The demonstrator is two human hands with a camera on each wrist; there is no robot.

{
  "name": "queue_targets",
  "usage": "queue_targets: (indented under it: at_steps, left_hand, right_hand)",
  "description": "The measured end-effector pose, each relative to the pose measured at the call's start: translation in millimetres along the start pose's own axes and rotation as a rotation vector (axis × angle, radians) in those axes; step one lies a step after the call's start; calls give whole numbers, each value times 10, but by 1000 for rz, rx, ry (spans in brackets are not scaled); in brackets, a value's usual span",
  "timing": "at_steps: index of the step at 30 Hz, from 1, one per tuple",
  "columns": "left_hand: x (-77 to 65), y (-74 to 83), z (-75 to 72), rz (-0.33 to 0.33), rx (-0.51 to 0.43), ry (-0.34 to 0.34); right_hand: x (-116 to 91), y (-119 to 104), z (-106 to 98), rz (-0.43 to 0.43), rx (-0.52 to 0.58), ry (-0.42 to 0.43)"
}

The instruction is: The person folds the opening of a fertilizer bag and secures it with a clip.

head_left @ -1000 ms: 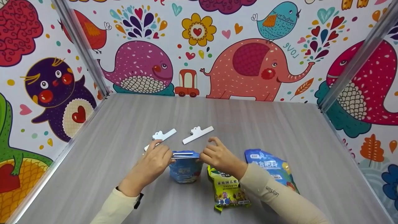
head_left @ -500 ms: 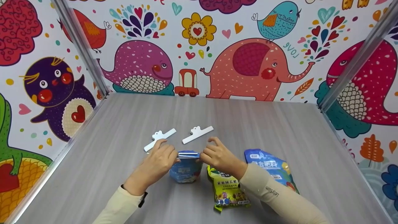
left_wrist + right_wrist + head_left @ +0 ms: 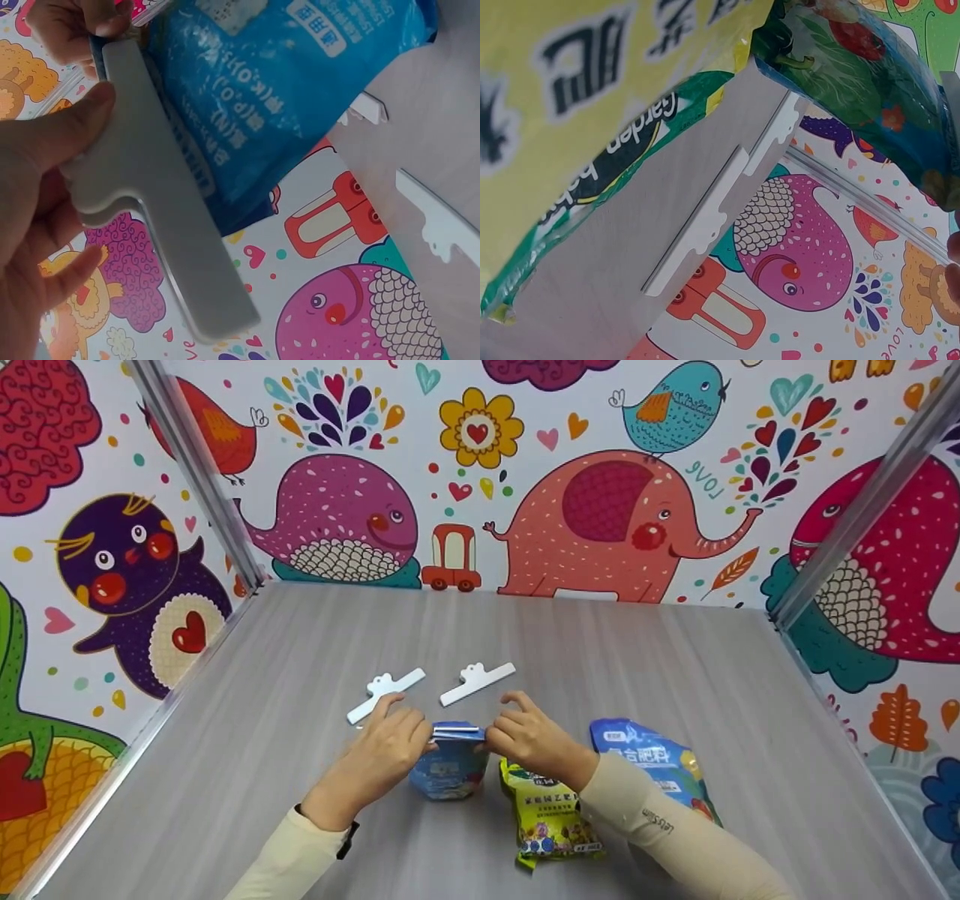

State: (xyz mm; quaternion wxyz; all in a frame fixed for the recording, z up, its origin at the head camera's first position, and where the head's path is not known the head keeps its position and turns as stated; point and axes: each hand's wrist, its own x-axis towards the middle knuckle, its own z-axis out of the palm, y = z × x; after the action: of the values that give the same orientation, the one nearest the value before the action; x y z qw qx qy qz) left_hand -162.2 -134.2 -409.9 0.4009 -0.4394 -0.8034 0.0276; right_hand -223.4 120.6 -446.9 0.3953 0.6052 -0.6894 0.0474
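Note:
A small blue bag [image 3: 448,776] stands upright on the table between the two hands. Across its folded top lies a white bag clip [image 3: 161,184], gripped by my left hand [image 3: 373,761] with the thumb pressed on its flat face. At the opposite top corner of the bag, my right hand [image 3: 536,739] pinches the edge, its index finger raised. The left wrist view shows the clip's bar lying along the bag's edge and reaching past it at one end. In the right wrist view only a few fingertips [image 3: 952,259] show, at the right border.
Two more white clips, a left one [image 3: 386,695] and a right one [image 3: 478,684], lie behind the bag. A yellow-green bag [image 3: 551,825] and a larger blue fertilizer bag [image 3: 652,757] lie on the right, partly under the right forearm. Printed panels [image 3: 465,510] border the table.
My left hand has shifted slightly right along the bag's top, and the clip has slid right with it. My right hand stays nearly still at its corner.

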Motion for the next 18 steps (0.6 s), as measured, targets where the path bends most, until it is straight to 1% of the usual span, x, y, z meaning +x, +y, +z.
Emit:
queue_targets:
  at_steps: [7,13,18]
  left_hand:
    - [8,10,4,-7,21,31]
    - [-29,5,39,-8,16,41]
    - [-55,-18,95,4,-1,100]
  right_hand:
    - [13,0,-28,9,-3,-10]
    - [12,-8,-23,1,-14,-8]
    - [10,-6,-23,9,-5,-18]
